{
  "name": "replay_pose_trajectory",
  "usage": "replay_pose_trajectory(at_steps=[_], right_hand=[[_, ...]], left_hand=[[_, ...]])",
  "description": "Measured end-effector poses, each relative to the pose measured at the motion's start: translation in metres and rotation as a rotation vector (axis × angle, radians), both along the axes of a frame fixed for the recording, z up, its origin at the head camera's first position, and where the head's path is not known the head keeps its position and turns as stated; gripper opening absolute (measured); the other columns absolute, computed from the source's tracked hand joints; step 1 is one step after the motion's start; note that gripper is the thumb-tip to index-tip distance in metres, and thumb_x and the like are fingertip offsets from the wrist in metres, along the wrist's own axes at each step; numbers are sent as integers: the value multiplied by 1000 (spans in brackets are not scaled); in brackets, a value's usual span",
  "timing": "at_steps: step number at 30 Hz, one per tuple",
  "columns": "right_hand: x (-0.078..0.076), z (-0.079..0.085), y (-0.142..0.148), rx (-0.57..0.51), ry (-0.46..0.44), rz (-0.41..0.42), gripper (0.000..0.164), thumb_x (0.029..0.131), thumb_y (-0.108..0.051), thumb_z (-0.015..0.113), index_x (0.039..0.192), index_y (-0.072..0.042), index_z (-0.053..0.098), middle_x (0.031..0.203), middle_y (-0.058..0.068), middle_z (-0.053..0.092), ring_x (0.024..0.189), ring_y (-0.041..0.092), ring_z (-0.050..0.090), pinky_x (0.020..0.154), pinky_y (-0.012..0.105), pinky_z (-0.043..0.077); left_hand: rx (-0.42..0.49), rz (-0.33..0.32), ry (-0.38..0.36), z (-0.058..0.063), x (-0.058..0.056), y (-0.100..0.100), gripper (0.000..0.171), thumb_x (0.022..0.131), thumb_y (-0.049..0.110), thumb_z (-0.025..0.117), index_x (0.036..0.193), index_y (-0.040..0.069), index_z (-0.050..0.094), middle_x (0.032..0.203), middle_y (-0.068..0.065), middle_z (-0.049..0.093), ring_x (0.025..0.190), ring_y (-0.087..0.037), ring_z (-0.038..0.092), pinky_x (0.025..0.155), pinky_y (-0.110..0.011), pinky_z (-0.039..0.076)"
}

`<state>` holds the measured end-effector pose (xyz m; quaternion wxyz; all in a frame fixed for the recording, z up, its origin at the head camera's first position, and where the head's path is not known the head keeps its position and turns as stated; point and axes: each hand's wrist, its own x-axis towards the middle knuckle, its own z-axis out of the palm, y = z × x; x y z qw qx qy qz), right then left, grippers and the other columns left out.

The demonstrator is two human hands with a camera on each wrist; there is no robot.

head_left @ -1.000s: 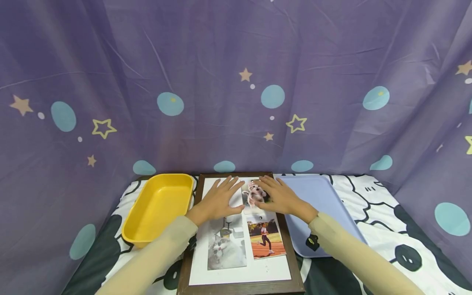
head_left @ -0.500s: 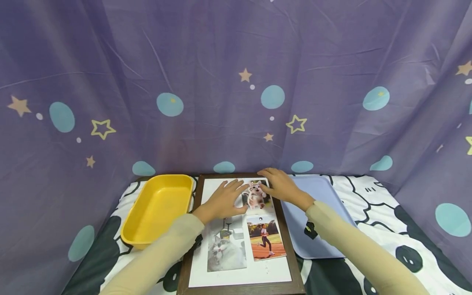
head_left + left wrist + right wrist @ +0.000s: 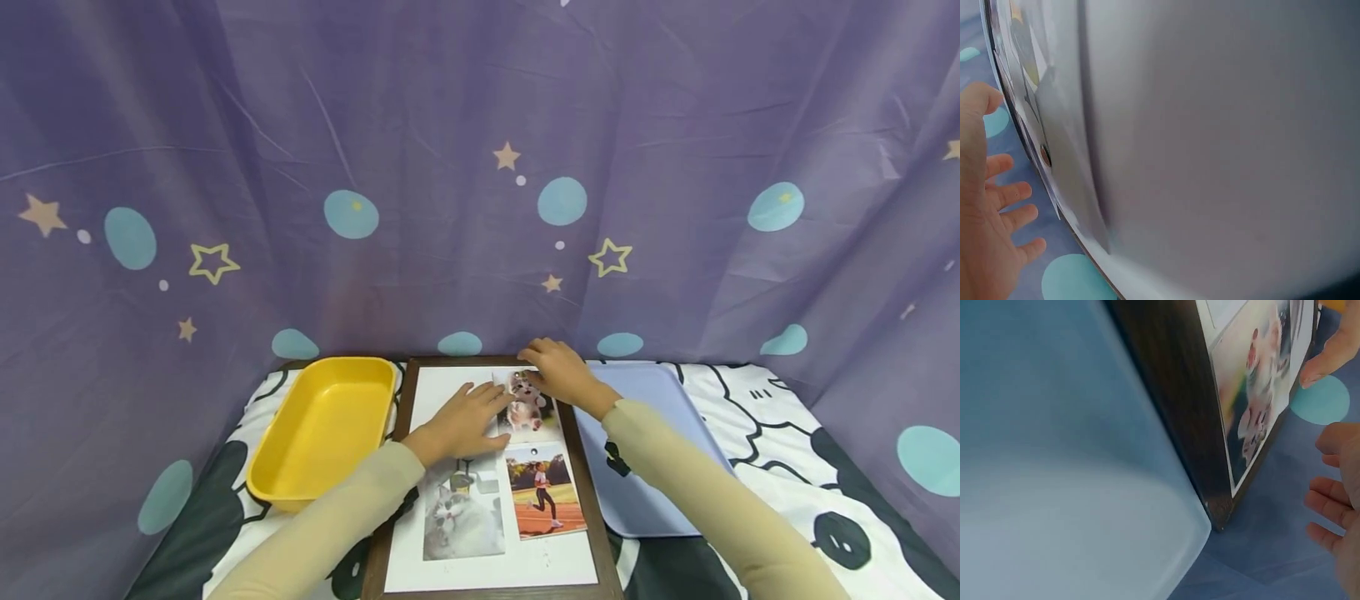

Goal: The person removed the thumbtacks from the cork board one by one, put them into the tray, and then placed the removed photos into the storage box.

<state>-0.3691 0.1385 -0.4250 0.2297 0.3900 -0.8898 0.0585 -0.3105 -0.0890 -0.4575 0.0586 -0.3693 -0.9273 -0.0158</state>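
A white board [image 3: 450, 575] in a brown wooden frame bears several photos. A kitten photo [image 3: 527, 412] is at its upper right, beside both hands. Below it is a photo of a runner [image 3: 546, 497], with a small dark round pin [image 3: 533, 451] near its top. The grey-white cat photo [image 3: 461, 527] lies at lower left. My left hand [image 3: 463, 422] is over the board's middle, fingers spread towards the kitten photo. My right hand [image 3: 564, 377] is at the frame's top right corner, fingers loosely bent over the kitten photo's upper edge. Neither hand visibly holds anything.
A yellow bin [image 3: 272, 417] stands left of the frame. To its right lies a light blue tray [image 3: 648, 512]. Both sit on a black-and-white patterned cloth [image 3: 780, 475], with a purple curtain [image 3: 450, 125] behind.
My right hand has drawn off the kitten photo's middle to the frame's top right corner. The left hand has shifted slightly down and right.
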Motion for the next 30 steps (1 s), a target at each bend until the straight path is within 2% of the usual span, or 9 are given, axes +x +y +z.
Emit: replay_pose_trajectory(at_steps=[9, 15, 20, 30], right_hand=[[-9, -16, -21, 15, -26, -82, 26, 93, -16, 74, 117, -8, 70, 105, 8, 66, 95, 27, 63, 84, 44, 56], [-8, -24, -30, 44, -74, -142, 24, 97, -20, 68, 118, -8, 63, 105, 10, 58, 98, 29, 56, 89, 47, 51], [-8, -30, -29, 48, -105, -199, 25, 97, -21, 67, 117, -7, 60, 102, 11, 54, 98, 30, 49, 87, 47, 45], [-13, -35, -29, 98, -152, -250, 14, 95, -22, 66, 101, -11, 60, 99, 9, 55, 95, 29, 48, 84, 44, 43]], left_hand=[[-34, -48, 62, -1, 1, 1, 69, 98, 54, 55, 152, 12, 48, 152, -11, 51, 141, -31, 48, 116, -54, 39], [-49, -52, 29, -2, 2, 3, 69, 99, 55, 54, 152, 12, 48, 152, -9, 51, 142, -29, 47, 117, -54, 37], [-49, -56, 29, -5, 1, 4, 65, 99, 54, 54, 149, 12, 51, 149, -8, 54, 140, -27, 50, 116, -53, 39], [-22, -67, 10, -3, 1, 2, 58, 100, 51, 54, 144, 12, 56, 148, -8, 54, 137, -27, 52, 113, -50, 43]])
